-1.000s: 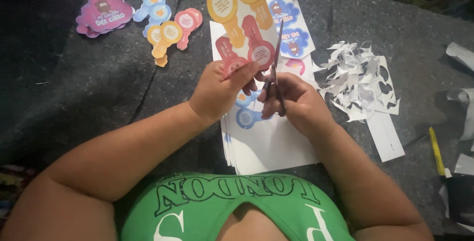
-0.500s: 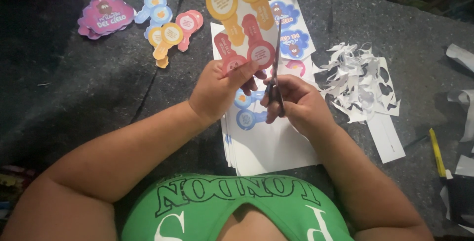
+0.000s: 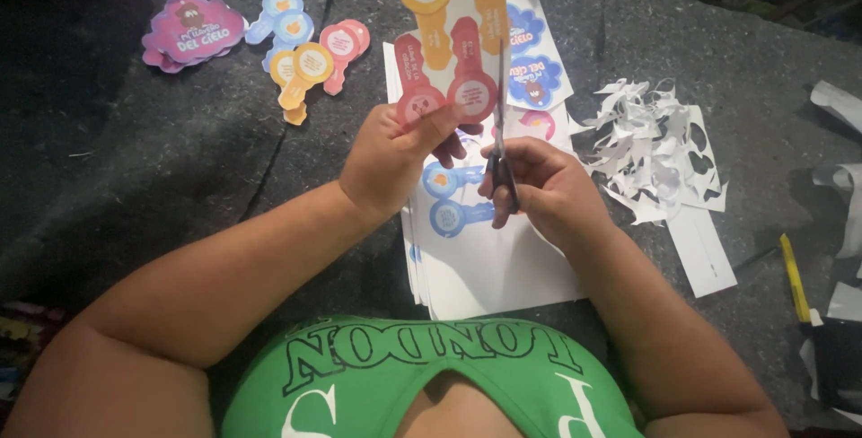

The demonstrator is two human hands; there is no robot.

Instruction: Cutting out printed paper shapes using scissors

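My left hand (image 3: pixel 395 162) pinches the lower edge of a white printed sheet piece (image 3: pixel 453 34) carrying red and yellow key-shaped labels, held upright above the table. My right hand (image 3: pixel 539 188) grips a pair of scissors (image 3: pixel 499 128), its blades pointing up along the right edge of that piece, beside the red label. Below both hands lies a stack of printed sheets (image 3: pixel 485 258) with blue key-shaped labels showing.
Cut-out labels lie at the far left: a pile of purple cloud shapes (image 3: pixel 189 30) and blue, yellow and pink key shapes (image 3: pixel 301 56). A heap of white paper scraps (image 3: pixel 655 146) sits to the right. A yellow pencil (image 3: pixel 792 275) lies near the right edge on the dark grey cloth (image 3: pixel 162 178).
The held sheet piece has shifted up and slightly right, turning in my left hand. The scissors have advanced a little further along its right edge.
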